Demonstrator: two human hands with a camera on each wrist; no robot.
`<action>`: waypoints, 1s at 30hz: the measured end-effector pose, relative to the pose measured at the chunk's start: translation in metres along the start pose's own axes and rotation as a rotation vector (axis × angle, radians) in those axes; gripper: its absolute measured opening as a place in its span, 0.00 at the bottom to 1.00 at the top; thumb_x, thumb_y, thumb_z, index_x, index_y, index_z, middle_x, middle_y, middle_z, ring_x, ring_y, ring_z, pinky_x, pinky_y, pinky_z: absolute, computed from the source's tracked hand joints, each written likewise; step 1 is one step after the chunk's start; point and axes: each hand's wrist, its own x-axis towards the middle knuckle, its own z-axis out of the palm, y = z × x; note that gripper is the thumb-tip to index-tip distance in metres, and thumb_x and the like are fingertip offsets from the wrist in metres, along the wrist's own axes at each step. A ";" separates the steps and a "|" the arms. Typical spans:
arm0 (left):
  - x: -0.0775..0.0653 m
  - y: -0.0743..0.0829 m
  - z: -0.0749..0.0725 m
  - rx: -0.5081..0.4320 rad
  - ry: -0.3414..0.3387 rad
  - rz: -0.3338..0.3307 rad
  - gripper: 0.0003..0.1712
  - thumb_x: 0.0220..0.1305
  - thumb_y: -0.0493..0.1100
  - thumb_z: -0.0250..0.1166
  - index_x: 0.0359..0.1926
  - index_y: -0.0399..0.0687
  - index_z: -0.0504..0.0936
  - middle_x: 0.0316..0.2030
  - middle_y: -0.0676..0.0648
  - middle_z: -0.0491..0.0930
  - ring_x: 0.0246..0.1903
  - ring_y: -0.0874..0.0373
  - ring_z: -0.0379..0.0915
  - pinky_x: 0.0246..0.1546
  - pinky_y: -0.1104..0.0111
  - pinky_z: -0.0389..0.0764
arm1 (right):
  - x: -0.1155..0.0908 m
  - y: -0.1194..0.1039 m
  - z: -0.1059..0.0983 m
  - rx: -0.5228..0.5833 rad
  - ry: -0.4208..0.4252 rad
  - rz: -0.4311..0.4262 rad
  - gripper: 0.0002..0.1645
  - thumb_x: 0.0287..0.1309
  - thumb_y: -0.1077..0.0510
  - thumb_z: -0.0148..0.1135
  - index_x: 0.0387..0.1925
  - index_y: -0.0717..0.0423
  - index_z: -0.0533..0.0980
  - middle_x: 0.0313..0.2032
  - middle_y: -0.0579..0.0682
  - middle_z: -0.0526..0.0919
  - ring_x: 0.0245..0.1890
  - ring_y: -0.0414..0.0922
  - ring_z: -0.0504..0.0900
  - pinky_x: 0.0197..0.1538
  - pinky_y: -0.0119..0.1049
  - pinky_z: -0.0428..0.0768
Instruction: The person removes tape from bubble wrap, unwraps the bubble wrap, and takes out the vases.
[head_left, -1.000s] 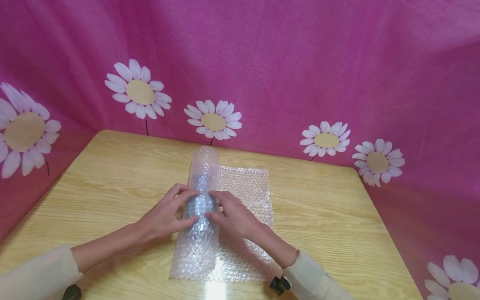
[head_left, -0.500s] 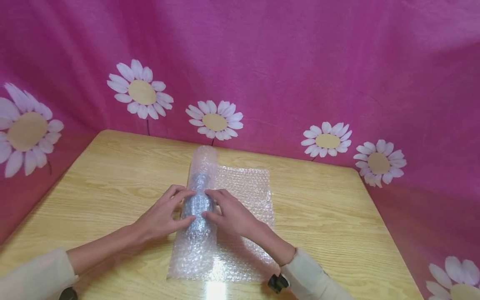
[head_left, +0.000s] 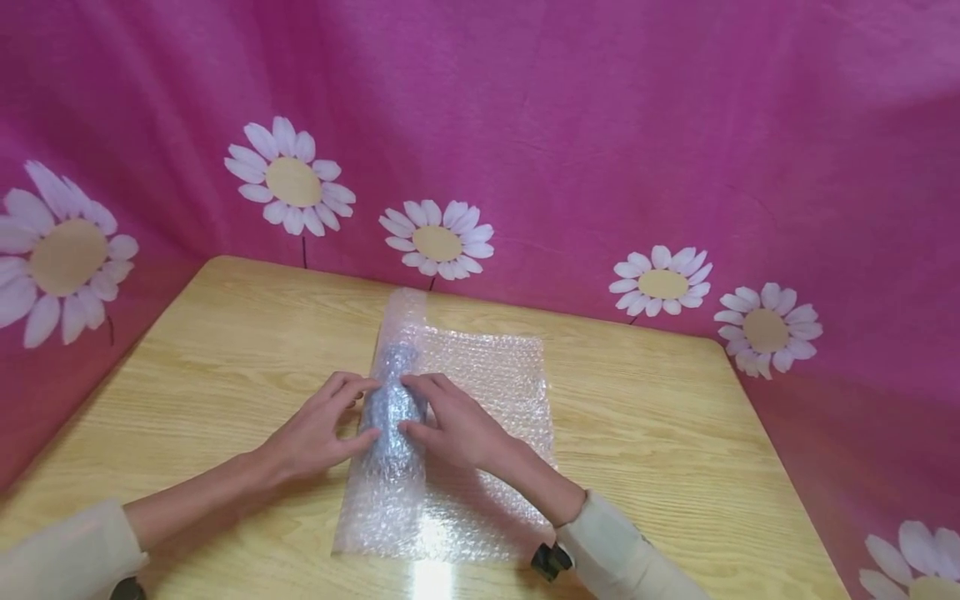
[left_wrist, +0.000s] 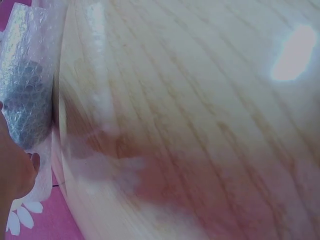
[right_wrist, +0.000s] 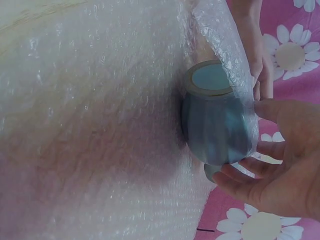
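Observation:
A blue-green glazed vessel [right_wrist: 215, 122] with a round open mouth lies on its side, partly under a fold of bubble wrap [head_left: 487, 383]. From above it shows only as a dark shape through the plastic. My left hand [head_left: 318, 425] holds the left side of the covered vessel, thumb nearer me and fingers farther away. From the right, my right hand [head_left: 457, 421] grips it. In the right wrist view, that hand's fingers curve against the vessel and the thumb lies on the wrap. The left wrist view catches only part of the left hand [left_wrist: 20, 170] beside the wrap.
The wood-grain table [head_left: 645, 433] bears the flat part of the sheet, right of the vessel. Behind and at both sides hangs a magenta cloth [head_left: 540, 150] printed with daisies. A dark band [head_left: 551, 560] sits at the right sleeve.
Both hands have shifted slightly left together with the covered vessel. The fold of wrap over it has moved left too, and more of the flat sheet shows on the right.

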 end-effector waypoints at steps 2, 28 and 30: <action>0.000 0.000 0.000 0.009 0.003 0.005 0.34 0.63 0.49 0.70 0.68 0.49 0.70 0.56 0.45 0.69 0.51 0.46 0.75 0.49 0.53 0.81 | 0.000 0.000 0.000 0.008 0.001 0.001 0.38 0.67 0.50 0.64 0.73 0.54 0.62 0.64 0.54 0.71 0.42 0.40 0.78 0.53 0.37 0.79; 0.011 0.013 0.001 0.106 0.039 0.046 0.35 0.57 0.50 0.73 0.64 0.47 0.75 0.58 0.44 0.67 0.52 0.51 0.70 0.49 0.53 0.78 | -0.002 0.004 0.003 0.057 0.013 -0.007 0.34 0.69 0.52 0.60 0.72 0.55 0.63 0.63 0.54 0.73 0.55 0.47 0.77 0.56 0.38 0.77; 0.011 0.012 0.000 0.098 0.032 0.034 0.35 0.57 0.50 0.73 0.65 0.48 0.75 0.58 0.44 0.68 0.51 0.50 0.71 0.48 0.54 0.79 | -0.001 0.004 0.003 0.054 0.013 -0.007 0.34 0.69 0.52 0.61 0.72 0.54 0.63 0.62 0.54 0.73 0.54 0.46 0.77 0.55 0.37 0.78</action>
